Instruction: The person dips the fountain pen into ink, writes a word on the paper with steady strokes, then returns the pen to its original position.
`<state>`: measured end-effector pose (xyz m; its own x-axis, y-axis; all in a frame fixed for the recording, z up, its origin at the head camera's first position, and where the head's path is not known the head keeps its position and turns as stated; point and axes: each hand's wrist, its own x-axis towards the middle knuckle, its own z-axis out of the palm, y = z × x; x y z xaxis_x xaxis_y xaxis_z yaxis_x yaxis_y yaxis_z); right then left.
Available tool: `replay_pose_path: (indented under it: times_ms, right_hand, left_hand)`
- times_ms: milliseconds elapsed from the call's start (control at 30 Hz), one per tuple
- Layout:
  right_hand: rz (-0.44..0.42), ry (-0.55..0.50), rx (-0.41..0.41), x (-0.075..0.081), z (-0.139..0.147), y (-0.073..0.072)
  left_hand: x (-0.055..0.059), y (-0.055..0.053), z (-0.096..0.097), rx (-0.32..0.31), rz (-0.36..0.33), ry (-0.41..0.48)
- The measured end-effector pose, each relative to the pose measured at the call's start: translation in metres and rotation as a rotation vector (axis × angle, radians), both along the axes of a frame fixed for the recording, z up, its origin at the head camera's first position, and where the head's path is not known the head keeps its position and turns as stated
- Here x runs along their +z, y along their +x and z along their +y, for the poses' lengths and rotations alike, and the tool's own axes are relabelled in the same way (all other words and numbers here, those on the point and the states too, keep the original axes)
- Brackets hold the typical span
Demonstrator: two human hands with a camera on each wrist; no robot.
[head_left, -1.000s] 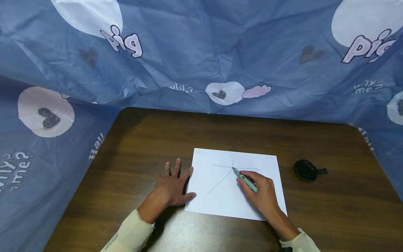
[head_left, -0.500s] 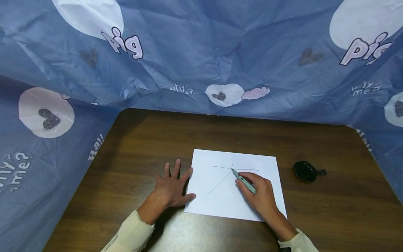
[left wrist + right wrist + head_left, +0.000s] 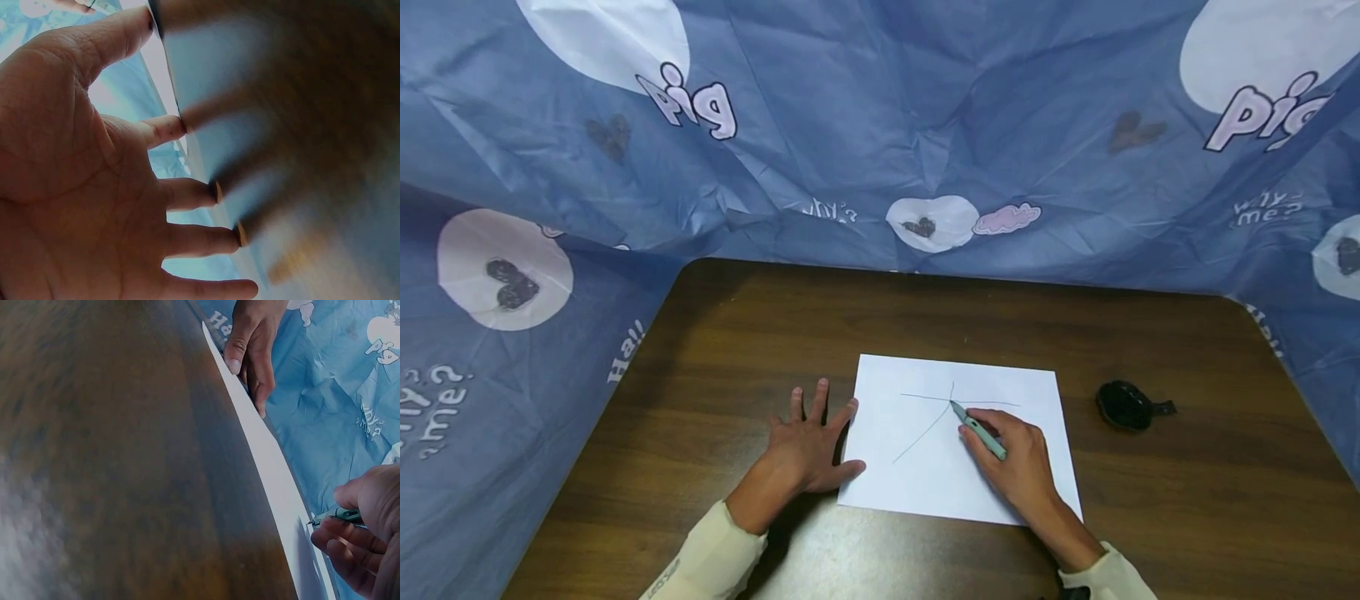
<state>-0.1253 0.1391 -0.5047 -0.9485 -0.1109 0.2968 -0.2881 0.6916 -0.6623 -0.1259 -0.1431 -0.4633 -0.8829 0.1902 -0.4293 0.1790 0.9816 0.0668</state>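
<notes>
A white sheet of paper (image 3: 917, 479) lies on the wooden table, bearing several thin dark lines that meet near its upper middle. My right hand (image 3: 1018, 458) pinches a green pen (image 3: 981, 432), its tip at the point where the lines meet. Spread fingers of my left hand (image 3: 805, 450) rest at the paper's left edge, the thumb on the sheet. In the left wrist view the left palm (image 3: 81, 206) shows with fingers apart. The right wrist view has the pen (image 3: 340, 515) between thumb and fingers, its tip at the paper (image 3: 275, 481).
A small black pan-shaped dish (image 3: 1126, 406) with a short handle stands on the table (image 3: 790, 317) right of the paper. Blue printed cloth (image 3: 850, 125) hangs behind and beside the table.
Both hands and the pen keep nearly the same pose. The pen tip stays near the crossing of the lines; the whole head view shifts slightly.
</notes>
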Motion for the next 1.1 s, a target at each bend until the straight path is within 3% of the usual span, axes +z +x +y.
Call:
replay_pose_path:
  times_ms: [433, 700, 1100]
  right_hand:
    - [-0.008, 0.045, -0.001, 0.003, 0.0, 0.002]
    - [-0.079, 0.078, -0.019, 0.005, 0.004, 0.013]
    - [-0.108, 0.118, -0.018, 0.012, 0.015, 0.025]
  left_hand:
    - [0.001, 0.001, -0.002, 0.012, -0.013, 0.005]
    - [0.002, 0.001, -0.003, -0.004, -0.024, 0.003]
    - [0.001, -0.001, 0.0, 0.001, -0.012, 0.002]
